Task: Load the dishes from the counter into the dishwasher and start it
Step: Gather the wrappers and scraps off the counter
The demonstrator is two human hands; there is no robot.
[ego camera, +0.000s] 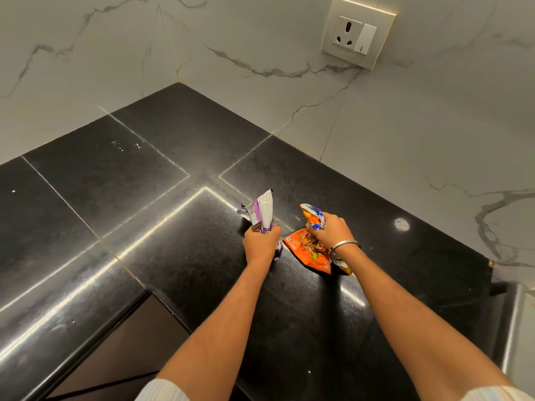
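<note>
My left hand (260, 241) grips a crumpled purple and silver wrapper (263, 211), which sticks up above my fist over the black counter (115, 180). My right hand (333, 231) grips a crumpled orange snack packet (307, 250); its lower part lies against the counter beneath my wrist. A metal bangle (346, 245) circles that wrist. No dishes and no dishwasher are in view.
The black stone counter meets white marble walls (260, 53) in a corner at the back. A wall socket with a switch (357, 34) sits high on the right wall. A small pale spot (401, 224) marks the counter at right. A dark cabinet front (130, 342) shows below the counter edge.
</note>
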